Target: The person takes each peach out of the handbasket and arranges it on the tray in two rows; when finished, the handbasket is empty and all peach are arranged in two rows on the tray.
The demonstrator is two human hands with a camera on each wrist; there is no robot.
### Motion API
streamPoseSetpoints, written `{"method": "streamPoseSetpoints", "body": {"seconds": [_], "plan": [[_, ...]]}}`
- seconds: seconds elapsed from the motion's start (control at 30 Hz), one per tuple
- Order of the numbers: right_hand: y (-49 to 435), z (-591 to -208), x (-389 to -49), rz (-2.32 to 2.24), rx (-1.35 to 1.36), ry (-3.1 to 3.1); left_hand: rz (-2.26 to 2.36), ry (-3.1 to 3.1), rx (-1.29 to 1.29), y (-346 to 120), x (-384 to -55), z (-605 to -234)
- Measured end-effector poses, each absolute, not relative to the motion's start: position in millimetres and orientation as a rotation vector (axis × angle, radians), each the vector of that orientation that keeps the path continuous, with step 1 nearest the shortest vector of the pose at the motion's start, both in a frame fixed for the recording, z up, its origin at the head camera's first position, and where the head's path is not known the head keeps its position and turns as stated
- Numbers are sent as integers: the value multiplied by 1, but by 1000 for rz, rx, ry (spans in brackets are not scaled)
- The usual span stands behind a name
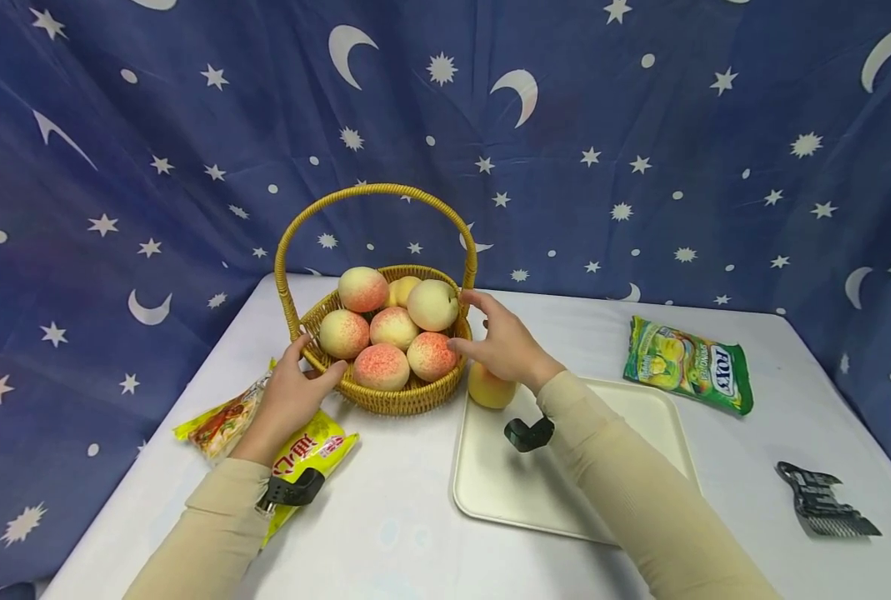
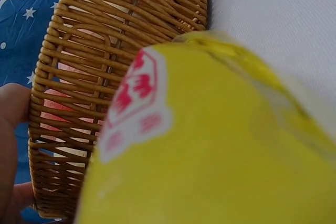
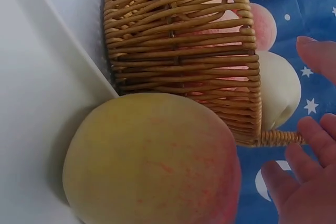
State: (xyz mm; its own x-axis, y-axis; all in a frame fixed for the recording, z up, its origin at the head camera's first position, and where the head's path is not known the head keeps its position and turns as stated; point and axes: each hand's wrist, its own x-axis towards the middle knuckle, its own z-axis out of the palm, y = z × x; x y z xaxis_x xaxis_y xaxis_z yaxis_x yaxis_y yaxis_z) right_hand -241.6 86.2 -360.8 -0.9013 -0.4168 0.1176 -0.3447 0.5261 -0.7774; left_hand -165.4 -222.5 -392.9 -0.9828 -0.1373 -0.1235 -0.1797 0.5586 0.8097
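Note:
A wicker basket (image 1: pixel 396 404) with a tall arched handle holds several peaches (image 1: pixel 393 328), red-speckled and pale. My left hand (image 1: pixel 295 396) is at its left side, thumb and fingers apart, fingertips right at the rim, as the left wrist view also shows. Over the right rim reaches my right hand (image 1: pixel 507 340), its fingers spread near the foot of the handle and its thumb by a red-speckled peach (image 1: pixel 432 357). Below that hand a yellow peach (image 3: pixel 147 161) with a reddish side sits at the corner of a cream tray (image 1: pixel 535 500), against the basket in this view.
Under my left forearm lies a yellow snack packet (image 1: pixel 317 446), beside another food packet (image 1: pixel 223 421). To the right are a green Fox's candy bag (image 1: pixel 688 365) and a black, toothed plastic object (image 1: pixel 823 500). A blue star-patterned cloth (image 1: pixel 565 208) hangs behind the white table.

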Motion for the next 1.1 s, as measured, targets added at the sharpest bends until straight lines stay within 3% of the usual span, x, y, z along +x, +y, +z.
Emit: {"method": "streamPoseSetpoints", "body": {"seconds": [0.83,1.1], "plan": [[64,-367,-229,-1059,-799,2736,1380,2736,-305,-219,-163,-387],[56,-370,-228,-1107,-729,2686,1352,2722,-322,-219,-165,-384]]}}
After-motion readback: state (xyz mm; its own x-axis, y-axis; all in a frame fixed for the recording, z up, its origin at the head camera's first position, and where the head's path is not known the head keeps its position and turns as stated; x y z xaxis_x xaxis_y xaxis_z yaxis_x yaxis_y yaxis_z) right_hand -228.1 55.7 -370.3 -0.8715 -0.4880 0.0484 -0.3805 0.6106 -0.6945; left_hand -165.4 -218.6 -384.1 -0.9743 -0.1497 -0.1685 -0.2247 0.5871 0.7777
